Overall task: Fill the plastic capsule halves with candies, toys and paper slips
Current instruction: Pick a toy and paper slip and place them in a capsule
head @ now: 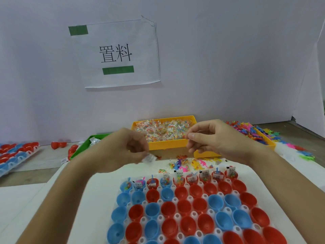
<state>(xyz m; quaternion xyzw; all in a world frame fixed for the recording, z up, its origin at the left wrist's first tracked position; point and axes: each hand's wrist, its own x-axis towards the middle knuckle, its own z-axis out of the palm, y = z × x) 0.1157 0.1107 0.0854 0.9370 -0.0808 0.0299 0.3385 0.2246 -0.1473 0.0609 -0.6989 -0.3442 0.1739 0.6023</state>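
Red and blue capsule halves (186, 208) sit open side up in a white tray (177, 216) at the near middle. Only the far row is loaded so far, each cup with a candy packet, a toy and a slip poking out; every nearer row looks empty.

Only the one head view to go on. Left hand (123, 148) hovers past the tray's far left corner, fingers curled around a small clear packet (149, 158), blurry, could be a candy sachet or a slip. Right hand (216, 138) hangs over the far right, thumb and forefinger nearly touching; can't tell if anything's pinched there.

Candy packets fill the yellow bin (167, 145) behind the hands, toys (249, 129) are heaped far right, a green bin (79, 150) sits far left, and loose bits (191, 163) lie just beyond the tray.

My guess on handling: all of it weighs next to nothing. Packets are crinkly and slippery, so pinch a sealed edge. Slips are floppy, toys bendy. The cups look thin and tippy, so drop things in, don't push.
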